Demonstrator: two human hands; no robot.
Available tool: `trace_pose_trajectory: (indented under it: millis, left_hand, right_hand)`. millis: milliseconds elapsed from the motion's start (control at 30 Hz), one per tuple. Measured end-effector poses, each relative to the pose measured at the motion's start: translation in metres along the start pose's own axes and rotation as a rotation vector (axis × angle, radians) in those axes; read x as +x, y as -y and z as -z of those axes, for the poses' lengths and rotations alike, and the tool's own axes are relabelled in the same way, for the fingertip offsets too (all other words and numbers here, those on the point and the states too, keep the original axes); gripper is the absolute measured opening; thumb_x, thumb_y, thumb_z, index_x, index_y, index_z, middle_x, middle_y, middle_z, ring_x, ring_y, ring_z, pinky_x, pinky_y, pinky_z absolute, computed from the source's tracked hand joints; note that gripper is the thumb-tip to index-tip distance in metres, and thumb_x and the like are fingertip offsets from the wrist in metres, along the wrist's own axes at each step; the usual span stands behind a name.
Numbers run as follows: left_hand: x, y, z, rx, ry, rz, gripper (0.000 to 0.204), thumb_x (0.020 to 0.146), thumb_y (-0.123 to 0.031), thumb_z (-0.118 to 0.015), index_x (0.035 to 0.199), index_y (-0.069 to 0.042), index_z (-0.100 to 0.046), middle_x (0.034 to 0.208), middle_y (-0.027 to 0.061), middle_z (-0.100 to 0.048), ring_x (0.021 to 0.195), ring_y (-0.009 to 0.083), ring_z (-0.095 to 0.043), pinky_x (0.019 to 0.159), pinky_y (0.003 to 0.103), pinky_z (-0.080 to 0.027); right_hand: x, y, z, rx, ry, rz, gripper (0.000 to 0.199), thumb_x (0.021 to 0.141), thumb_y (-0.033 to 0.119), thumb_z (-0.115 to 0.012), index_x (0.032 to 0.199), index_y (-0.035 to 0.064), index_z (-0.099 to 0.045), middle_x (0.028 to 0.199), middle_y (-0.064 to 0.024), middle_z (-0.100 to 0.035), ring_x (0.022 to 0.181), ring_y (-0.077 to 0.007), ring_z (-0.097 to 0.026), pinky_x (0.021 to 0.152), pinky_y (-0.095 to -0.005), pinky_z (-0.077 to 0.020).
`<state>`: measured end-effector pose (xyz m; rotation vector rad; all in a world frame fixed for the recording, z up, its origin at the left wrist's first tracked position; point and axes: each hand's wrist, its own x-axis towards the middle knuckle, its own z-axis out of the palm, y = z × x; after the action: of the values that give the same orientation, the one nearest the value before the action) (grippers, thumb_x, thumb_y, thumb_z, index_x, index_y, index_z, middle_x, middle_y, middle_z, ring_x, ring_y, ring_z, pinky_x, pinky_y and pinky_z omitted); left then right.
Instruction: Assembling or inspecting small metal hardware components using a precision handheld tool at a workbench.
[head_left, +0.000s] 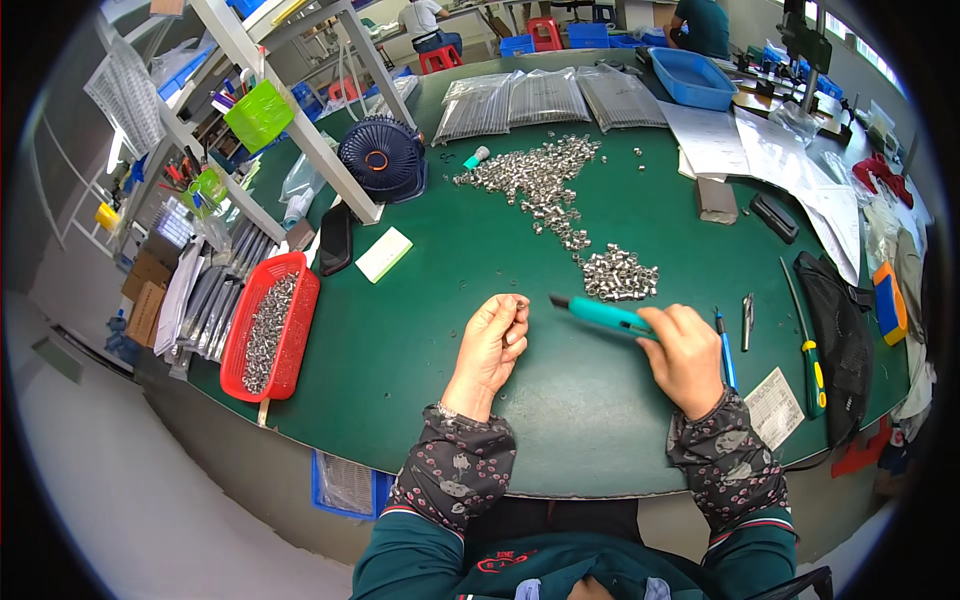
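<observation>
My left hand (493,338) is closed in a pinch over the green table; what sits between the fingertips is too small and covered to make out. In my right hand (687,355) is a teal utility knife (607,316), its dark tip pointing left toward the left fingertips, a small gap away from them. Just beyond the knife lies a small heap of short metal rings (620,274). A larger spread of the same metal rings (535,175) trails back from it. A red plastic basket (308,310) at the left holds many small metal parts.
A blue fan (382,160), a phone (336,239) and a pale card (384,255) lie left. Bagged tubes (548,97) and a blue tray (693,78) line the back. At right are a blue pen (726,350), a screwdriver (812,375) and a black pouch (838,340).
</observation>
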<state>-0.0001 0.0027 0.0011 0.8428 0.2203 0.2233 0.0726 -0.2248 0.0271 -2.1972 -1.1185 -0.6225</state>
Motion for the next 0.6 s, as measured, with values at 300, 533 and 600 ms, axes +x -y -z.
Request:
trace_pose_trajectory:
  millis: [300,533,600]
  left_hand:
    - [0.0015,-0.0004,0.0012,-0.019,0.073,-0.051,0.013,0.087,-0.015,-0.046,0.092,-0.004,-0.052,0.079,0.0029,-0.049,0.051,0.0033,-0.035,0.036,0.014,-0.023]
    - [0.002,0.0004,0.0011,0.015,0.079,-0.062,0.017,0.087,-0.012,-0.045,0.1,-0.003,-0.052,0.081,0.0023,-0.049,0.051,0.0029,-0.034,0.036,0.014,-0.023]
    - [0.0016,0.0,0.0001,0.004,0.081,-0.057,0.017,0.087,-0.012,-0.046,0.1,-0.003,-0.052,0.081,0.0021,-0.049,0.051,0.0028,-0.034,0.036,0.014,-0.023]
  right_hand:
    - [-0.0017,0.0011,0.0021,0.19,0.032,-0.166,0.028,0.065,0.01,-0.065,0.091,0.0067,-0.053,0.07,-0.0087,-0.05,0.062,-0.0267,-0.053,0.052,-0.0366,-0.0399]
    - [-0.0039,-0.0026,-0.0017,0.478,0.136,-0.289,0.025,0.067,0.017,-0.063,0.087,0.0039,-0.058,0.074,-0.0113,-0.058,0.064,-0.0267,-0.057,0.055,-0.0322,-0.0429]
    - [-0.004,-0.0027,-0.0013,0.495,0.16,-0.3,0.025,0.067,0.018,-0.063,0.087,0.0034,-0.058,0.073,-0.0116,-0.058,0.063,-0.0251,-0.057,0.055,-0.0315,-0.0427]
